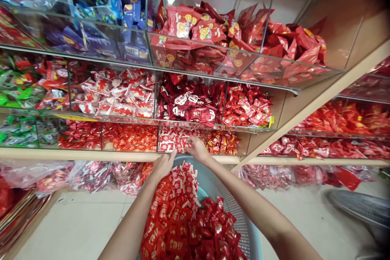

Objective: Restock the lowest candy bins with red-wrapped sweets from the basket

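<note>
One left hand [163,165] and right hand [198,151] at candy shelves [91,155], each grip unclear, red sweets [170,211] in basket [239,208], tiled floor [85,219]

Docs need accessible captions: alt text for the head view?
A person's left hand and right hand reach over a blue-grey basket of red wrapped sweets to a low shelf holding red-and-white packets. Clear-fronted tiers above hold more packets, mostly red, some blue; filled plastic bags lie below.
</note>
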Action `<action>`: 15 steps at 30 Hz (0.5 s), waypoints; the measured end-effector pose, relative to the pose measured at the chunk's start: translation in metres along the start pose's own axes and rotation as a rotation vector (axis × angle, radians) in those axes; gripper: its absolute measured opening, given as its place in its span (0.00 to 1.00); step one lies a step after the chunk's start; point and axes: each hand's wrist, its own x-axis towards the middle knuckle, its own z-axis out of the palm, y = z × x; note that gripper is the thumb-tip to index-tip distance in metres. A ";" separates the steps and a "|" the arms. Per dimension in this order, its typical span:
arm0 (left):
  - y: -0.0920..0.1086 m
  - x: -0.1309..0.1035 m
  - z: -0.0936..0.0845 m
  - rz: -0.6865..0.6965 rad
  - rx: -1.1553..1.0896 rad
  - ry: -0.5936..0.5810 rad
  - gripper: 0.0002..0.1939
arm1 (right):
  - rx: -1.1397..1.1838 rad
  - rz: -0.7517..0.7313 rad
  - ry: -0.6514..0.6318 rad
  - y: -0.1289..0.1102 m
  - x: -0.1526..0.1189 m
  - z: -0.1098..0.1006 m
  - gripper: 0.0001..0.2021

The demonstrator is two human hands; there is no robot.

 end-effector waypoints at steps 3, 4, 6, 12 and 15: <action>0.000 0.000 0.000 0.007 0.006 0.020 0.40 | -0.204 0.133 -0.076 -0.009 0.024 0.014 0.27; 0.000 0.000 0.000 0.008 0.008 0.022 0.40 | -0.254 0.171 -0.103 -0.010 0.030 0.019 0.30; 0.001 -0.001 -0.001 0.008 0.009 0.020 0.40 | -0.332 0.201 -0.133 -0.012 0.037 0.028 0.34; 0.004 -0.003 -0.002 0.007 0.013 0.029 0.38 | -0.432 0.002 -0.166 -0.018 0.048 0.040 0.34; 0.003 -0.003 -0.001 0.002 0.030 0.034 0.37 | -0.443 -0.044 -0.202 -0.022 0.052 0.040 0.35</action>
